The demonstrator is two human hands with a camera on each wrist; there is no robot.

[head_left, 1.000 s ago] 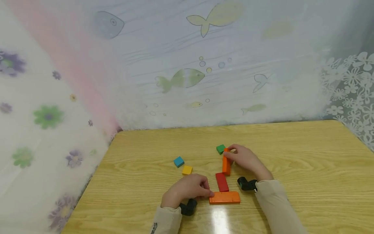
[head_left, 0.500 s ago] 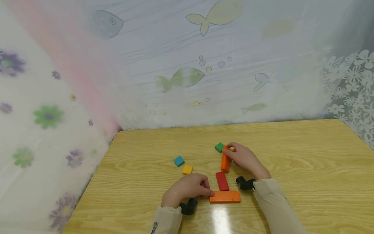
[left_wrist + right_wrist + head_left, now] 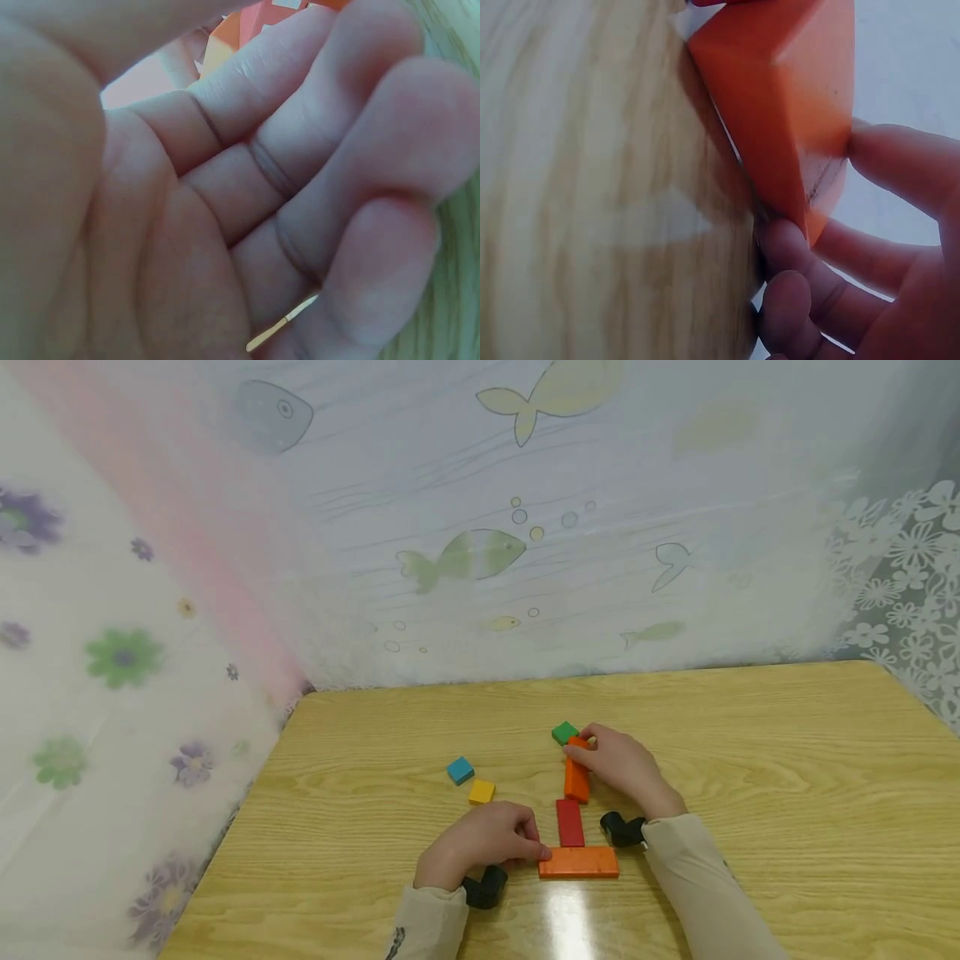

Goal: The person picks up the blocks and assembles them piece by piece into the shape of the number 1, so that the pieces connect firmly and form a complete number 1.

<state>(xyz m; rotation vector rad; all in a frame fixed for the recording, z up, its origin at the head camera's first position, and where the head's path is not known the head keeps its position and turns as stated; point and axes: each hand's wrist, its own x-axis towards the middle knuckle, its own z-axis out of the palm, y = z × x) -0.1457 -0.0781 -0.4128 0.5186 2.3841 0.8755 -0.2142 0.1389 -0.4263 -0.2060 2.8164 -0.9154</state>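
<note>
My right hand (image 3: 626, 766) grips an orange block (image 3: 577, 782) near its far end, thumb on one side and fingers on the other. In the right wrist view the same orange block (image 3: 780, 112) lies close to the wood surface. Its near end meets, or nearly meets, a flat red block (image 3: 570, 823). Below that, a second orange block (image 3: 581, 863) lies crosswise against the red one. My left hand (image 3: 487, 843) holds this block at its left end, thumb on the corner; curled fingers (image 3: 262, 157) hide most of the contact in the left wrist view.
A green square block (image 3: 564, 732) lies just beyond the right hand's orange block. Blue (image 3: 461, 770) and yellow (image 3: 482, 792) square blocks lie to the left on the wooden table (image 3: 360, 735). Patterned curtains (image 3: 360, 568) hang behind and at left.
My right hand has shifted its orange block slightly left, toward line with the red block. The red block has turned a little straighter. My left hand stays on its block.
</note>
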